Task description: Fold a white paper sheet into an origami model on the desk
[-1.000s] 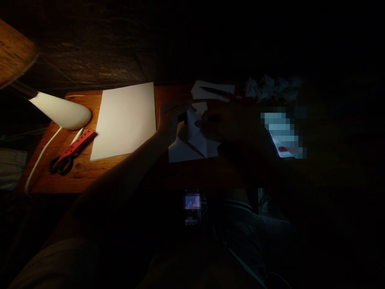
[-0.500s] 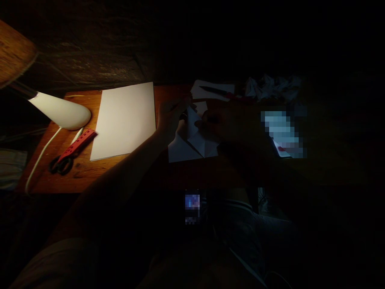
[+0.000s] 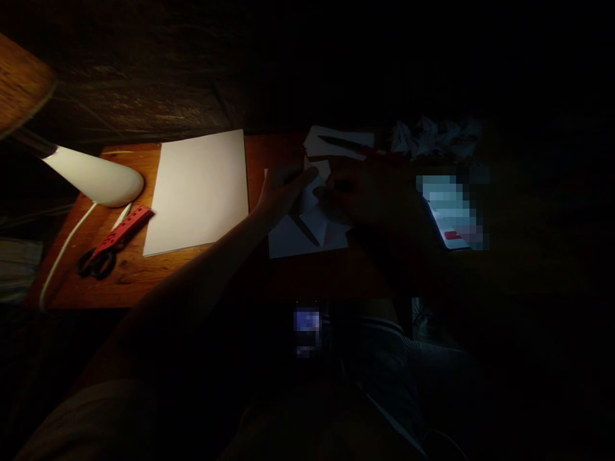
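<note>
A partly folded white sheet of paper (image 3: 307,234) lies on the wooden table (image 3: 139,272) in dim light. My left hand (image 3: 281,192) rests on its upper left part, fingers stretched and pressing a flap down. My right hand (image 3: 358,192) is a dark shape on the sheet's right side, fingertips against the fold; its fingers are hard to make out. A dark crease line runs diagonally across the paper between the two hands.
A stack of blank white paper (image 3: 199,189) lies left of the fold. A white lamp (image 3: 93,176), its cord, red-handled scissors (image 3: 113,242) and a pen sit at far left. Crumpled paper (image 3: 432,137), another sheet with a knife (image 3: 343,144), and a lit screen (image 3: 451,214) are at right.
The raised flap of the folded paper has been pressed flat. My left hand's fingers went from curled around the flap to stretched over it. The right hand barely shifted.
</note>
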The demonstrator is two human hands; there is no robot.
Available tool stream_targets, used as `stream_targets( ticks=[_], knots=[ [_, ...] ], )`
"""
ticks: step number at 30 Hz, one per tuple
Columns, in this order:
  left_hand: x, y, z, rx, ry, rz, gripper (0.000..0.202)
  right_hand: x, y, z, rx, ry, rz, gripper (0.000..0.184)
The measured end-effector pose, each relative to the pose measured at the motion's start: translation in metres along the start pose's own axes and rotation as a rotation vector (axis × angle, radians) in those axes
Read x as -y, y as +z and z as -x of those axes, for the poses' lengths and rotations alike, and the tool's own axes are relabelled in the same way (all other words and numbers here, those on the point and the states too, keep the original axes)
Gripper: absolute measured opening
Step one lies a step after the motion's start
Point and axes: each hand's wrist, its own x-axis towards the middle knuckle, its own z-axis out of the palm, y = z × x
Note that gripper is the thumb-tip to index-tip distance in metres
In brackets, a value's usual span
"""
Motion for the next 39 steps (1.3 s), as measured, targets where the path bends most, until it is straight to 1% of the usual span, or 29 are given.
stream_targets(
  ticks=[2,4,6,9,13,18,22,25,29,31,35,39],
  knots=[
    [-0.001,0.001,0.001,0.045,-0.012,-0.022,0.054,0.009,-0.007,0.003,-0.017,0.005,0.037,0.031],
    [-0.002,0.002,0.002,0.060,-0.013,-0.019,0.055,0.014,-0.011,0.006,-0.042,0.014,0.064,0.031],
    [-0.001,0.001,0.001,0.038,-0.016,-0.001,0.056,0.014,-0.011,0.006,-0.055,0.020,0.072,0.031],
    [0.001,0.000,-0.001,-0.005,-0.027,0.008,0.055,0.008,-0.006,0.004,-0.054,0.015,0.035,0.030],
    [0.000,0.000,-0.003,-0.018,-0.021,0.021,0.053,0.000,0.003,-0.002,-0.048,0.045,-0.045,0.035],
    [-0.001,0.002,-0.001,-0.065,-0.011,0.048,0.058,-0.001,0.004,-0.004,-0.066,0.049,-0.032,0.034],
    [-0.001,0.001,-0.001,-0.019,-0.018,-0.006,0.060,-0.003,0.003,-0.004,-0.060,0.049,-0.040,0.033],
    [-0.002,0.001,0.001,0.029,-0.055,-0.016,0.062,-0.003,0.001,-0.003,-0.091,0.033,-0.015,0.034],
    [-0.005,0.004,0.003,0.014,-0.121,0.033,0.061,-0.005,0.004,-0.004,-0.124,0.030,-0.030,0.035],
    [-0.006,0.005,0.004,0.000,-0.137,0.053,0.059,-0.007,0.005,-0.006,-0.109,0.026,-0.067,0.035],
    [-0.006,0.004,0.002,0.017,-0.088,0.010,0.057,-0.006,0.001,-0.005,-0.086,0.037,-0.094,0.034],
    [-0.006,0.003,0.001,0.068,-0.054,-0.039,0.053,0.007,-0.010,0.003,-0.103,0.041,-0.032,0.033]
  ],
)
